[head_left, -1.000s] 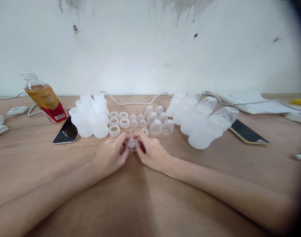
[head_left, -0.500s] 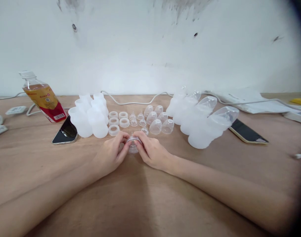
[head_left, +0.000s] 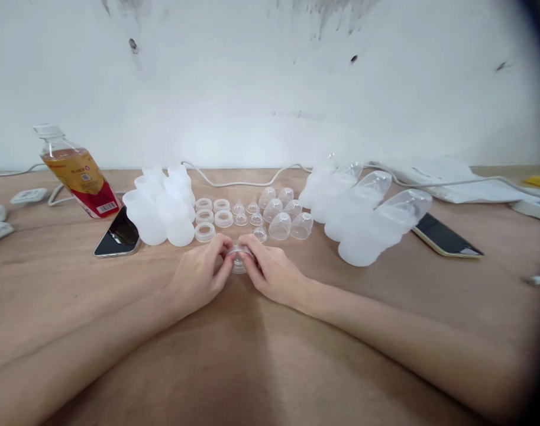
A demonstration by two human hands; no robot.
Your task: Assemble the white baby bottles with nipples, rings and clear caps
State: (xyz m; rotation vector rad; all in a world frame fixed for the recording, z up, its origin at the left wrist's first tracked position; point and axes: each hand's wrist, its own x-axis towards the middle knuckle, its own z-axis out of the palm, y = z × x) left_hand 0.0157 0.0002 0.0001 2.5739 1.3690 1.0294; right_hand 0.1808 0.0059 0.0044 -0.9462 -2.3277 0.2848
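Ring (head_left: 240, 249) clamped between fingers of left hand (head_left: 201, 271) and right hand (head_left: 275, 273), 1 per side, we judge, to stay level above clear part (head_left: 239, 268).

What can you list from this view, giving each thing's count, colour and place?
Tabletop: one, brown, beneath everything
Wall: one, whitish with dark marks, behind
Drink bottle: one, yellow-and-red label, left
Phones: two, dark screens, left and right
Small boxes: three, white, far left
Open bottles: about six, white, left of rings
Rings: five, whitish, centre
Teats: five, clear, right of rings
Caps: six, clear, right of teats
Capped bottles: at least four, white with clear tops, right
Cable: at least one, white, along back
Sheet or bag: one, white, back right
Unclear objects: two white, one yellow, far right
Held part: one, clear, between both hands
Left hand: one, bare, front centre
Right hand: one, bare, front centre
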